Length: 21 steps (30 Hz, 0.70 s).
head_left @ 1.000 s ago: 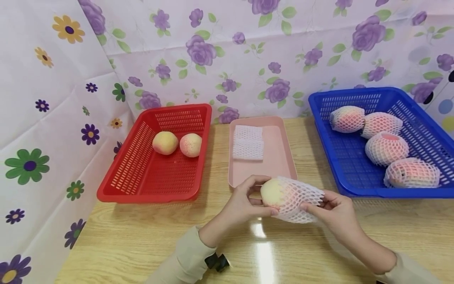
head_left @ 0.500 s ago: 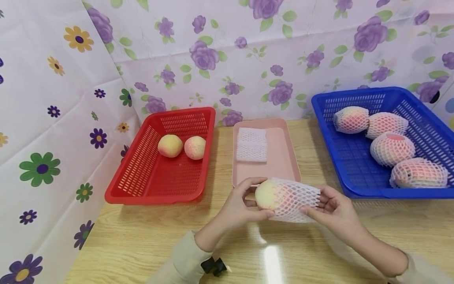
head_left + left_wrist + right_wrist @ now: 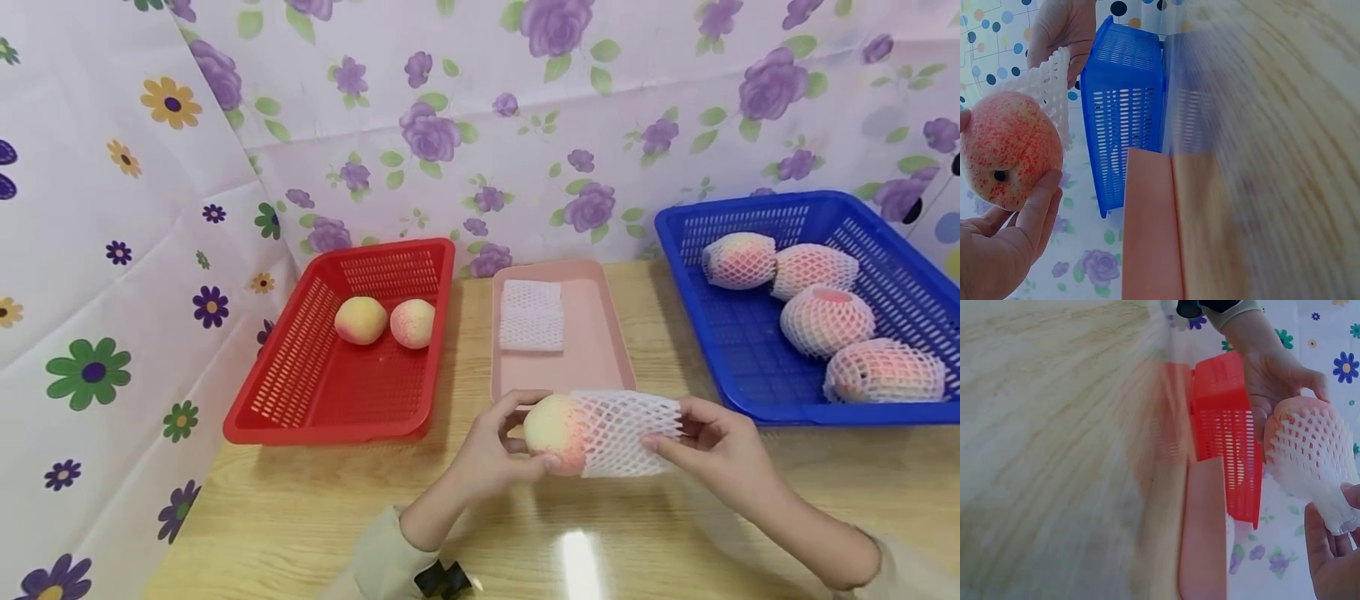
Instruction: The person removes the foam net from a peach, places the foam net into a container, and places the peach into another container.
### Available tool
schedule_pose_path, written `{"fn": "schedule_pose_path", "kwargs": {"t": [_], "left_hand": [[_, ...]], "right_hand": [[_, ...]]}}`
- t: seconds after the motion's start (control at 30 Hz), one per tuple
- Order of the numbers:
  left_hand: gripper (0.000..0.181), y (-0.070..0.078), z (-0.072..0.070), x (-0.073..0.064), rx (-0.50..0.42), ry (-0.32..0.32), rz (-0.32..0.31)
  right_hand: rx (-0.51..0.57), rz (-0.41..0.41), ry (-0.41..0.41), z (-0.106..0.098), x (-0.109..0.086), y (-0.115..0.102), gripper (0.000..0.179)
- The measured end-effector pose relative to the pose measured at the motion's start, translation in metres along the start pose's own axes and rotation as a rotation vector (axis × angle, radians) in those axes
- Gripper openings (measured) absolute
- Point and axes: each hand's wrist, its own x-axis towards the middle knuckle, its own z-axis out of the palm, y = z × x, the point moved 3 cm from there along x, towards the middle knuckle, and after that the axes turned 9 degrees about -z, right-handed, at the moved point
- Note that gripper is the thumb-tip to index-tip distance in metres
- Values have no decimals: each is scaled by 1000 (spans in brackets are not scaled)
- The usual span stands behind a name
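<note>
Between my hands is a yellow-and-pink peach, its right part inside a white foam net sleeve. My left hand grips the bare left end of the peach, thumb in front and fingers behind. With thumb and fingers, my right hand pinches the loose right end of the net. The left wrist view shows the peach's speckled bare end with a small dark hole. In the right wrist view the net stretches over the peach and bunches toward my right fingers.
A red basket with two bare peaches stands left. Behind my hands lies a pink tray holding flat foam nets. At right, a blue basket holds several netted peaches. Floral cloth hangs behind.
The left hand and peach have shifted left, away from the right hand. More of the peach's pink side is bare, and the net is drawn out longer to the right.
</note>
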Motion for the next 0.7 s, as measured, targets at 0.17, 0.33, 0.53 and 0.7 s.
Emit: {"fn": "schedule_pose_path", "kwargs": {"t": [0.17,0.33,0.53,0.7], "left_hand": [[63,7,-8,-6,29,58,35],[62,19,-21,-14,51,113,60],[63,34,-36,-22,101,190,130],[60,44,-51,-29,127,236,174]], "right_hand": [[-96,1,33,-2,8,-6,25],[-153,47,61,-2,16,-13,23],[-82,51,54,0,30,-21,23],[-84,60,53,3,42,-28,22]]}}
